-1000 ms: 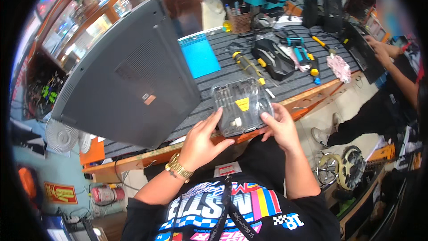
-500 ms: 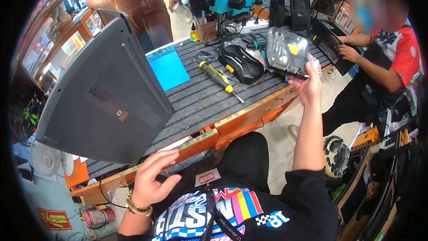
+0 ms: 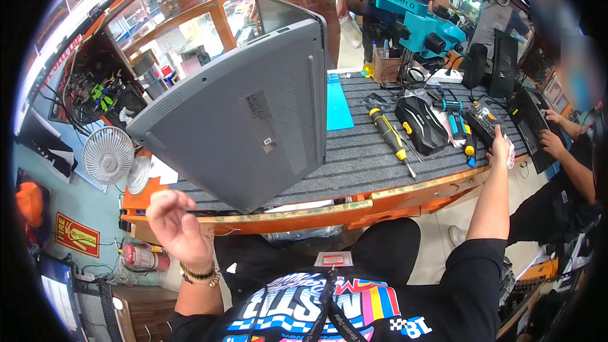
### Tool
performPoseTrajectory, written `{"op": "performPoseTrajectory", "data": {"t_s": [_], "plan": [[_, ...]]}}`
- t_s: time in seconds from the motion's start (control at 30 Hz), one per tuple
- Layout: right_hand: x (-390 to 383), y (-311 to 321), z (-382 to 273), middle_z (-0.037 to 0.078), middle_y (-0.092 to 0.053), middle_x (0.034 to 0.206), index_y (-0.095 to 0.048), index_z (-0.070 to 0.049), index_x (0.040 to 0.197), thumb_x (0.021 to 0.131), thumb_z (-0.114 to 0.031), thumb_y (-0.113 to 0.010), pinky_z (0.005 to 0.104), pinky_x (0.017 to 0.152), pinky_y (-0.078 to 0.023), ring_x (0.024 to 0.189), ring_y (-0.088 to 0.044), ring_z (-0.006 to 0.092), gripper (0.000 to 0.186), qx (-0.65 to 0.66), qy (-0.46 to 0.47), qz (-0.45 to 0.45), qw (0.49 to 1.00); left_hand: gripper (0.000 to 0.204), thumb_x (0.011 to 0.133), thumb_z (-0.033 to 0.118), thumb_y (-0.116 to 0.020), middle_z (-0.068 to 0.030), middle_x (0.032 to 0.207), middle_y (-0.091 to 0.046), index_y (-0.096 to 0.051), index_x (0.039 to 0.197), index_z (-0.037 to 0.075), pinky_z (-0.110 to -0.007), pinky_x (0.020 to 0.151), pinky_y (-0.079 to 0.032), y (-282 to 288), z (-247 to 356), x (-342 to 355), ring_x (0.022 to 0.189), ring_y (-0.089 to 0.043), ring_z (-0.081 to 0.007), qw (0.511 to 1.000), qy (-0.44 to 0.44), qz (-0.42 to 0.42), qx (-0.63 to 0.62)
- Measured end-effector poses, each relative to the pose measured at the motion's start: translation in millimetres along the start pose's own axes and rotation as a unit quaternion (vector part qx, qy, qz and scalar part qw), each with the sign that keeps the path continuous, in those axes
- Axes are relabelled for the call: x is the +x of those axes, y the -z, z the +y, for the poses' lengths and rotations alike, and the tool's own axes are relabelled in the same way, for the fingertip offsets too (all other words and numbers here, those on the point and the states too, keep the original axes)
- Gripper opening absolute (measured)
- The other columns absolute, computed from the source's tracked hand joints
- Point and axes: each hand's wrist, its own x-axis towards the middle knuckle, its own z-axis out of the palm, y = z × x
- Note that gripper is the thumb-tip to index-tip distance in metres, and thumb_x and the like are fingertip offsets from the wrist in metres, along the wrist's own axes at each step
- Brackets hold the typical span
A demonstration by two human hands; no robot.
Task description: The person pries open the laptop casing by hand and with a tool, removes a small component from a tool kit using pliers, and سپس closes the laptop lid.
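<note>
My right hand (image 3: 500, 151) is at the right end of the bench, its fingers closed around the near end of a dark plastic case (image 3: 482, 120) with a clear top. My left hand (image 3: 180, 228) is raised near the bench's front edge, holding nothing, its fingers loosely bent and apart. Beyond it a grey laptop (image 3: 247, 120) stands on edge, partly opened, its underside toward me. To the right of the laptop lie a yellow-and-black screwdriver (image 3: 389, 136), a black box with a yellow latch (image 3: 422, 123) and a blue-and-black tool (image 3: 454, 120).
A blue mat (image 3: 339, 104) shows behind the laptop. Farther back stand a pen basket (image 3: 386, 65) and a teal microscope (image 3: 427, 28). A white fan (image 3: 108, 154) is at the left. At the right, a co-worker's hands (image 3: 552, 133) hold a black panel (image 3: 532, 130).
My view has swung left. The clear-topped case, held up and tilted before, is now down on the bench with my right hand. My left hand has risen, its fingers curling more.
</note>
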Motion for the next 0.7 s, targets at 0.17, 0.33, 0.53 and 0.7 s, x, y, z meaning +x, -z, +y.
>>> {"op": "performPoseTrajectory", "data": {"t_s": [0.17, 0.33, 0.53, 0.7], "plan": [[-28.4, 16.8, -13.9, 0.010, -0.078, 0.112, -0.074, -0.007, 0.133, 0.093, -0.072, -0.080, 0.0415, 0.081, -0.059, 0.100, -0.073, 0.0255, 0.076, -0.138, 0.121, 0.077, 0.980, 0.076, 0.106, 0.041, -0.080, -0.0115, 0.143, -0.059, -0.047, 0.158, -0.002, -0.039, 0.110, -0.050, -14.5, -18.8, 11.8, 0.126, -0.060, -0.0233, 0.992, 0.115, 0.005, -0.050], [-174.1, -18.0, -61.3, 0.011, -0.077, 0.117, -0.071, -0.001, 0.132, 0.110, -0.033, -0.076, 0.0347, 0.086, -0.061, 0.106, -0.073, 0.0197, 0.039, 0.130, 0.347, -0.030, 0.928, 0.077, 0.104, 0.026, -0.083, -0.0116, 0.152, -0.061, -0.045, 0.163, -0.004, -0.040, 0.121, -0.044, -37.4, -32.3, 5.8, 0.139, -0.059, -0.0236, 0.975, 0.176, -0.026, -0.130], [-465.8, -28.2, -115.1, 0.018, -0.064, 0.150, -0.043, -0.007, 0.169, 0.102, -0.036, -0.084, 0.0314, 0.073, -0.063, 0.097, -0.076, 0.0154, 0.084, 0.120, 0.294, -0.512, 0.798, 0.043, 0.109, 0.011, -0.074, -0.0107, 0.139, -0.071, -0.061, 0.148, -0.003, -0.037, 0.114, -0.049, -45.4, -53.2, -0.3, 0.127, -0.066, -0.0202, 0.982, 0.115, 0.032, -0.143], [-561.1, -24.1, -137.8, 0.033, -0.041, 0.172, -0.008, -0.003, 0.180, 0.104, -0.036, -0.083, 0.0336, 0.073, -0.066, 0.115, -0.077, 0.0261, 0.111, 0.179, 0.248, -0.583, 0.753, 0.036, 0.110, 0.012, -0.072, -0.0099, 0.135, -0.073, -0.064, 0.142, -0.004, -0.037, 0.111, -0.051, -55.8, -42.6, -3.9, 0.123, -0.067, -0.0189, 0.984, 0.085, 0.009, -0.157]]}}
